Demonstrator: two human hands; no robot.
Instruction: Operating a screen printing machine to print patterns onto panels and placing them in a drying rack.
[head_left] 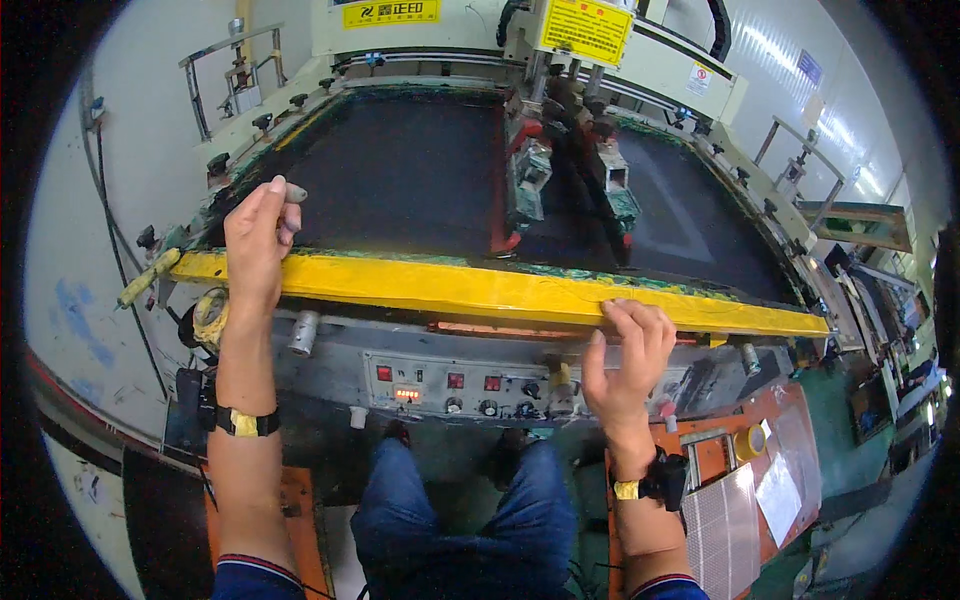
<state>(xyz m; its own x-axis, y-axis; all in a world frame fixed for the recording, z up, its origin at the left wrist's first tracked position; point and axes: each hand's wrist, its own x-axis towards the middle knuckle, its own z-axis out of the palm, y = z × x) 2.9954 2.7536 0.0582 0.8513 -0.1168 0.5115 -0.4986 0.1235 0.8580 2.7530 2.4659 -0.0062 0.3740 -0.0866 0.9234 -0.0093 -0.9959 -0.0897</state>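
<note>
A wide screen-printing frame with dark mesh (400,170) lies in front of me, its near side a bar wrapped in yellow tape (450,285). Over the left part of this bar, my left hand (258,235) is raised with its fingers closed. A small greyish bit shows at its fingertips, too small to name. At the right half of the bar, my right hand (632,362) has thumb and fingers apart and holds nothing. Its fingertips overlap the bar's lower edge; whether they touch cannot be told. Two ink-stained squeegee holders (530,180) hang above the mesh.
Below the bar runs a grey control panel (510,385) with red switches and knobs. At the lower right, an orange table (795,395) carries a tape roll (750,441) and a perforated sheet (725,525). More tape (209,320) hangs at the left. Clamp knobs line the frame.
</note>
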